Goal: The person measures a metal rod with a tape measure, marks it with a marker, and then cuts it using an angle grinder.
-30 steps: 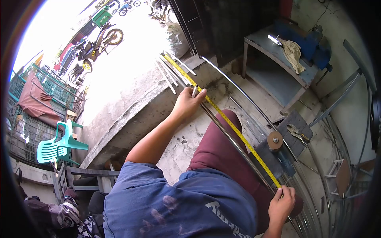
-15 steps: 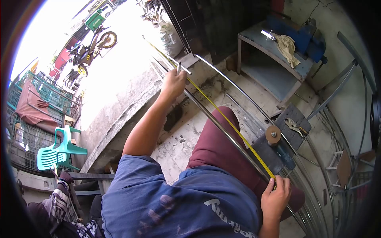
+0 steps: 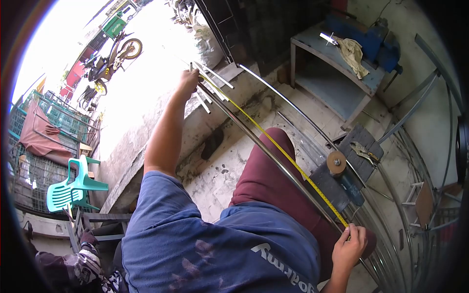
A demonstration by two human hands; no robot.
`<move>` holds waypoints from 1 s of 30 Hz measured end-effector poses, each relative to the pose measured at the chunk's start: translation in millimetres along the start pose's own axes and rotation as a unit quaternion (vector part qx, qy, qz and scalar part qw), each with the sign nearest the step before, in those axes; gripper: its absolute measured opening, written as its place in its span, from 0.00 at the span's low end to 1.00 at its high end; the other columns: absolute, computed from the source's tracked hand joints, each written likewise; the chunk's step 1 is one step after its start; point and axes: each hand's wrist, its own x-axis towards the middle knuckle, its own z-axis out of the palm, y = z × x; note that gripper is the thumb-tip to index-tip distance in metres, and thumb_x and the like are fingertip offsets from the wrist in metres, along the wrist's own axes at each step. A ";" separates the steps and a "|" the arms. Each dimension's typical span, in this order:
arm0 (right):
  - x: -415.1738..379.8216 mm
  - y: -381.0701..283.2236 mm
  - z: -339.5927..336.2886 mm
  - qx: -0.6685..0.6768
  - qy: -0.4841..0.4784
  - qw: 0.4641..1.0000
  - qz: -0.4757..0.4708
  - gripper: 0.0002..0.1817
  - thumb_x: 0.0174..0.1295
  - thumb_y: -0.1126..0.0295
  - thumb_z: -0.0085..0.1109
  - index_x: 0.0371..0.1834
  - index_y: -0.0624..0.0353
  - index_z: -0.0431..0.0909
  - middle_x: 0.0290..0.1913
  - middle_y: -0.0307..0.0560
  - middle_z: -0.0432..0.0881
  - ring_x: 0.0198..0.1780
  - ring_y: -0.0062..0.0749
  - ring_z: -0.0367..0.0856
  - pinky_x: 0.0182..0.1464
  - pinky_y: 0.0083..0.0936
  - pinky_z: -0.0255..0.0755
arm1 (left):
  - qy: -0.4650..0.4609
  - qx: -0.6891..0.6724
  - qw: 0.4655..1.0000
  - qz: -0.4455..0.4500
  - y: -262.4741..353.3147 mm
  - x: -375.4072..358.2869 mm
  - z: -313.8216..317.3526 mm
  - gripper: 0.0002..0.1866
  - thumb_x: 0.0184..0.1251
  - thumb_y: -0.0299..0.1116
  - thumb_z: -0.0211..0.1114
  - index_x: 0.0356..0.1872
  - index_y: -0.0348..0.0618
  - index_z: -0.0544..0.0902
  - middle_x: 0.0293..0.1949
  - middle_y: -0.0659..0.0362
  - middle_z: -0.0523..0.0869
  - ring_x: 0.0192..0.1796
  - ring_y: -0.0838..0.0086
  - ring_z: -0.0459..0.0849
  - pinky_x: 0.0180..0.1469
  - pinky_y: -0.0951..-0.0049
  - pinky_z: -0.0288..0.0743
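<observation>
A yellow tape measure (image 3: 281,149) is stretched along a long shiny metal pipe (image 3: 273,157), which slants across my thigh. My left hand (image 3: 189,82), arm outstretched, is closed at the far end of the tape and pipe. A thin pen-like stick (image 3: 191,66) pokes up from its fingers. Near my right knee, my right hand (image 3: 350,244) is closed on the near end of the tape; the palm side is hidden. Several short cut tubes (image 3: 218,77) lie on the ledge beyond my left hand.
An angle grinder (image 3: 342,171) with a round disc and locking pliers (image 3: 364,152) sit on a dark block to the right. Long pipes (image 3: 391,234) lie behind. A metal table (image 3: 332,78) bears a vise and cloth. A person's sleeve (image 3: 83,266) shows at lower left, near a teal chair (image 3: 73,188).
My left hand has moved up and left along the pipe to the tape's far end, uncovering the short tubes. My right hand has shifted slightly right and down with the tape.
</observation>
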 end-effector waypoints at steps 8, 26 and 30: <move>-0.9 4.9 -3.9 -0.006 -0.006 1.000 0.007 0.08 0.77 0.73 0.65 0.53 0.62 0.89 0.49 0.53 0.85 0.50 0.57 0.85 0.56 0.52 0.76 | 0.003 0.005 1.000 0.000 0.0 -9.0 6.0 0.20 0.88 0.45 0.64 0.37 0.39 0.84 0.25 0.61 0.80 0.19 0.78 0.68 0.20 0.68 0.63; -4.8 0.5 -10.8 -0.010 0.000 1.000 -0.004 0.07 0.77 0.73 0.65 0.52 0.62 0.88 0.49 0.54 0.84 0.50 0.58 0.85 0.56 0.53 0.75 | 0.013 0.014 1.000 -0.003 -4.5 -6.6 5.3 0.20 0.85 0.45 0.63 0.33 0.40 0.84 0.21 0.65 0.72 0.18 0.77 0.65 0.20 0.68 0.60; -4.9 2.1 -14.2 0.012 -0.033 0.999 0.014 0.08 0.76 0.73 0.65 0.52 0.61 0.89 0.49 0.53 0.84 0.51 0.58 0.85 0.56 0.54 0.75 | 0.014 0.028 0.999 -0.014 0.1 -9.3 -0.1 0.19 0.84 0.45 0.65 0.33 0.41 0.83 0.22 0.65 0.72 0.19 0.77 0.65 0.21 0.68 0.61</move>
